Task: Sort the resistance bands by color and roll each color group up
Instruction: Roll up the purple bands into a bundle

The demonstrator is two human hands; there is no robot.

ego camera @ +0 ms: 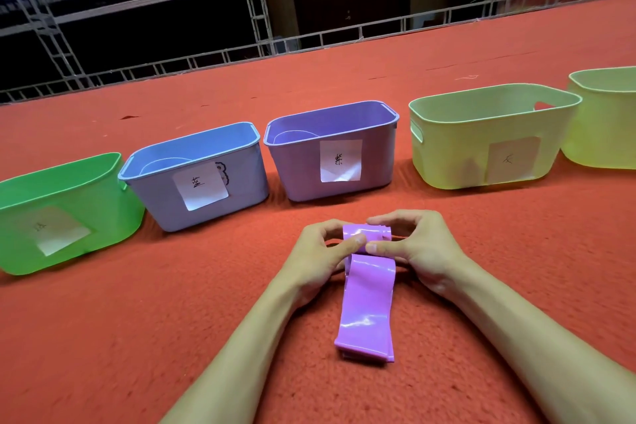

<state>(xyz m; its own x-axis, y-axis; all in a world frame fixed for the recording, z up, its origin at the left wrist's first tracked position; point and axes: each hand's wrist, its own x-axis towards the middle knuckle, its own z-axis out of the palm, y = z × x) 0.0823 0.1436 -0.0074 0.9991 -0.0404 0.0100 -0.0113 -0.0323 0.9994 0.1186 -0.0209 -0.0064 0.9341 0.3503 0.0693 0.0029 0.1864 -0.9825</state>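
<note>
Your thumbs meet tip to tip on top of the rolled end of the purple bands (367,306). Your curled fingers close over that roll from the far side. Your left hand (318,249) grips its 9 o'clock end and your right hand (418,244) its 3 o'clock end. The roll sits at the 12 o'clock end of the stack. The unrolled part lies flat on the red carpet (137,337), its long axis running from 12 to 6 o'clock. The free end points back at you and shows layered edges.

Beyond your hands, five bins stand in a row on the carpet. The green bin (69,179) is at 9 o'clock, the blue bin (161,193) at 10, the purple bin (296,169) at 12, the yellow bin (447,158) at 1, and a second yellow bin (602,138) at 2, cut by the frame edge. The first four carry a paper label on the side facing you. A pale curved shape shows inside the blue and purple bins, but you cannot tell what it is. The other bins show only their inner walls.
</note>
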